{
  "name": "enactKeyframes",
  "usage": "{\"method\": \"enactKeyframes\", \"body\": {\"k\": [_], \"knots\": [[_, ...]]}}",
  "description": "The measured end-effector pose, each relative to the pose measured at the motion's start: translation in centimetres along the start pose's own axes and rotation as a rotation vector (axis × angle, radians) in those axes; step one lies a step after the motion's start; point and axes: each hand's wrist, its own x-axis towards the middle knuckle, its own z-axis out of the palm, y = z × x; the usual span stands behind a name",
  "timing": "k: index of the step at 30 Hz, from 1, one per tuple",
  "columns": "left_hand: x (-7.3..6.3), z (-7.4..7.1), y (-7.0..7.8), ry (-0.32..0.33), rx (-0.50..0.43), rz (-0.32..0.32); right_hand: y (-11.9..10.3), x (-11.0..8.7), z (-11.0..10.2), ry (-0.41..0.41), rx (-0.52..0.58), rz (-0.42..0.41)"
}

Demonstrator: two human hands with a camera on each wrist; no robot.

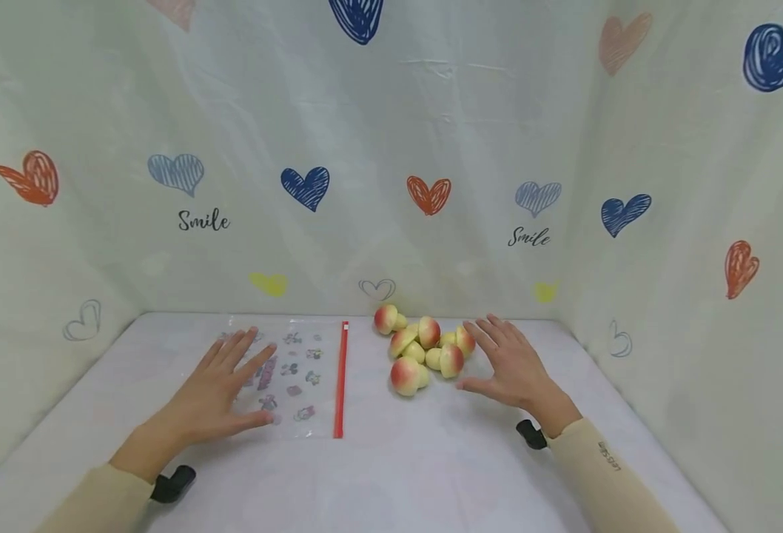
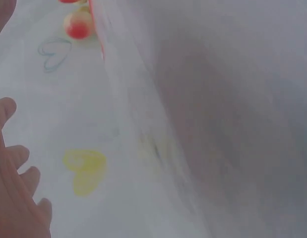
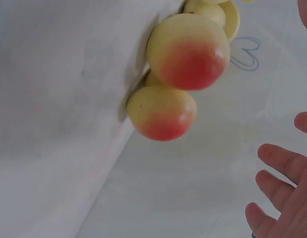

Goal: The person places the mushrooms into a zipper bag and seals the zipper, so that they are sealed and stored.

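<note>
My left hand (image 1: 214, 392) is over a clear plastic zip bag (image 1: 325, 355) with small cartoon prints and a red slider strip (image 1: 341, 381) along its right side. Its fingers are spread and nothing is in them. To the right of the bag lie several toy mushrooms (image 1: 406, 375), pale yellow with red-tinged caps, in a loose cluster. My right hand (image 1: 514, 366) is just right of that cluster, fingers extended and thumb apart, holding nothing. In the right wrist view two mushroom caps (image 3: 188, 52) show close by, left of the fingers (image 3: 279, 158).
A white cloth covers the table (image 1: 398, 481). Behind it and on both sides hang pale curtains (image 1: 378, 244) printed with hearts and the word Smile. Each wrist wears a black strap mount (image 1: 174, 485).
</note>
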Motion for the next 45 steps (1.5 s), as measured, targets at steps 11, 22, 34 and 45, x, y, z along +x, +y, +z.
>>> {"method": "enactKeyframes", "body": {"k": [11, 22, 34, 45], "knots": [[2.0, 0.9, 2.2, -0.072, -0.065, -0.034, -2.9, 1.6, 1.7, 0.021, 0.084, -0.064], [2.9, 1.9, 2.9, -0.082, -0.105, -0.066, -5.4, 3.4, 2.9, 0.072, 0.135, -0.174], [3.3, 2.8, 3.4, -0.129, -0.153, -0.133, -8.1, 5.1, 3.6, 0.033, 0.171, -0.174], [3.6, 2.9, 2.9, -0.155, -0.164, -0.159, -9.9, 6.4, 4.2, -0.035, 0.164, -0.187]]}}
